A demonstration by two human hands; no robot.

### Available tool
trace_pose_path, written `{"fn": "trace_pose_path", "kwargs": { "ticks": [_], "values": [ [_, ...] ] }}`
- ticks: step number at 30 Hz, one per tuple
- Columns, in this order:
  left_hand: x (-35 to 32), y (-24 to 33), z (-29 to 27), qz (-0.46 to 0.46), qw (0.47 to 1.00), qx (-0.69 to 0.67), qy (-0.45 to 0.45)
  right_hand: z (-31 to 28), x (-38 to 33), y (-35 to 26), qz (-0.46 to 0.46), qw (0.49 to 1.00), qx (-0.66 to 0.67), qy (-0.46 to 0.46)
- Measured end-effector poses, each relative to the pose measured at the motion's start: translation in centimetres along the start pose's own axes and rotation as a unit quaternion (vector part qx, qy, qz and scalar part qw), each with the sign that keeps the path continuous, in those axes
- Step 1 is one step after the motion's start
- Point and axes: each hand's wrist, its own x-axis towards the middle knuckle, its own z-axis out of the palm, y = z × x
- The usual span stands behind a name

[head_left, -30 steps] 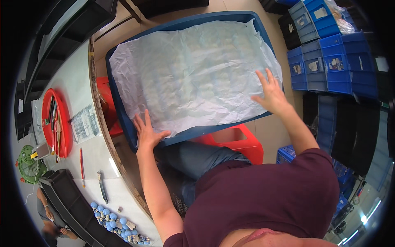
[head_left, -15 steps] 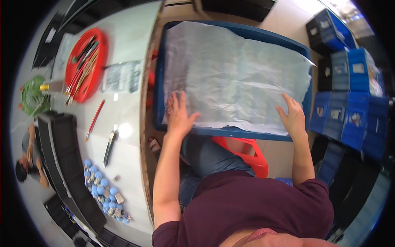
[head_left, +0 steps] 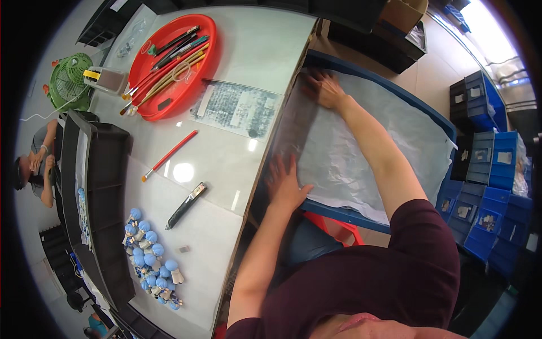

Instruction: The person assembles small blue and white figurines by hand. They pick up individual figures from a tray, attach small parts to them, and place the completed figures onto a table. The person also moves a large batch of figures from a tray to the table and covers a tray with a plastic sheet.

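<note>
White table [head_left: 226,152] at left: figurines [head_left: 149,257] heaped together, brush [head_left: 170,154] loose, plate [head_left: 179,100] probably there to corral tools, knife [head_left: 186,205] within reach. Left hand [head_left: 286,183]: empty, fingers spread at the near-left edge of the sheet [head_left: 353,161], probably steadying it. Right hand [head_left: 326,90]: empty, splayed near the sheet's far-left corner, likely smoothing; blurred, can't confirm contact. Sheet lines the blue tray [head_left: 418,103]. Crates [head_left: 485,209] stacked far right.

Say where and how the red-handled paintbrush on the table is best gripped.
Pinch the red-handled paintbrush halfway along, probably from above and the right, the left hand's side: it lies flat, its slim handle slanting to the upper right, its bristles at the lower left.
</note>
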Motion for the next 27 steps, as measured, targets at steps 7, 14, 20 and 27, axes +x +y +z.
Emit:
{"fn": "trace_pose_path", "kwargs": {
  "ticks": [7, 14, 20, 27],
  "values": [
    [1.0, -0.1, 0.3, 0.000, 1.000, 0.005, -0.012, -1.4, -1.3, 0.1, 0.028, 0.995, 0.061, 0.079],
    [-1.9, 2.2, -1.3, 0.088, 0.995, -0.035, 0.028, -9.8, -19.1, 7.4, 0.240, 0.922, -0.067, 0.295],
    [0.1, 3.1, -0.2, 0.011, 0.997, 0.047, -0.061, -7.0, -29.3, 18.4, 0.594, 0.766, -0.122, 0.212],
    [1.1, 3.4, 1.2, -0.044, 0.993, 0.096, -0.051, -9.2, -28.3, 21.0, 0.701, 0.712, 0.030, 0.023]
  ]
}}
